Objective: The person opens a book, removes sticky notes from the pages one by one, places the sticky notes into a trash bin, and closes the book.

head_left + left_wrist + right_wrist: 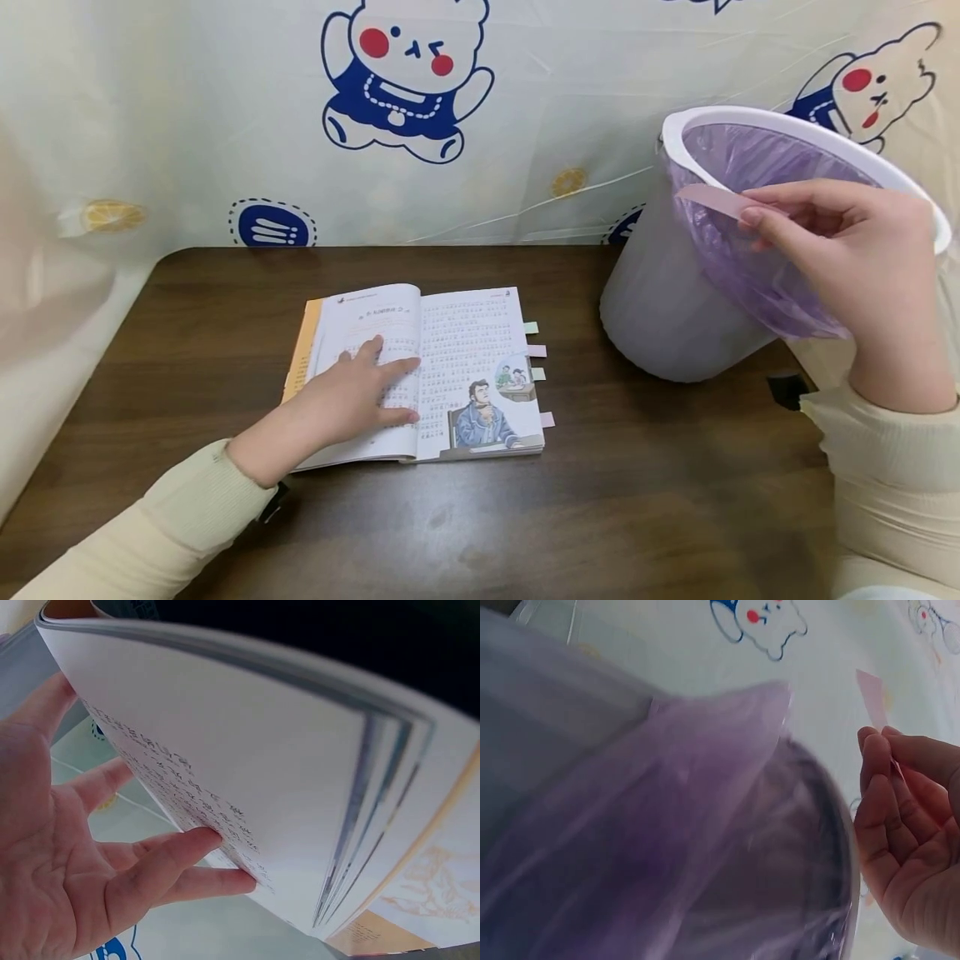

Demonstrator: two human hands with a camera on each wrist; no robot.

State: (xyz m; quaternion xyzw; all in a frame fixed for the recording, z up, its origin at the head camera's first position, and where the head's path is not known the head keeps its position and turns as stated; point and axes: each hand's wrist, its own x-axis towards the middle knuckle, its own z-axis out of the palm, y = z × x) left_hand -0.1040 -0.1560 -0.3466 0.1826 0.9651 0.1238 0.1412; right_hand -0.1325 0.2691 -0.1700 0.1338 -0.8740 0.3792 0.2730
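An open book lies on the table, printed text on both pages and a drawing of a seated figure at the lower right. Spread across its left page is my left hand, fingers apart and pressing lightly; the left wrist view shows its fingertips against the paper. My right hand pinches a pink sticky tab between thumb and fingers, in front of the trash can's rim. In the right wrist view the tab sticks up from the fingertips beside the can.
A grey trash can with a white rim and a purple bag liner tilts at the right. Several pink and green page tabs stick out from the book's right edge. A printed curtain hangs behind the wooden table.
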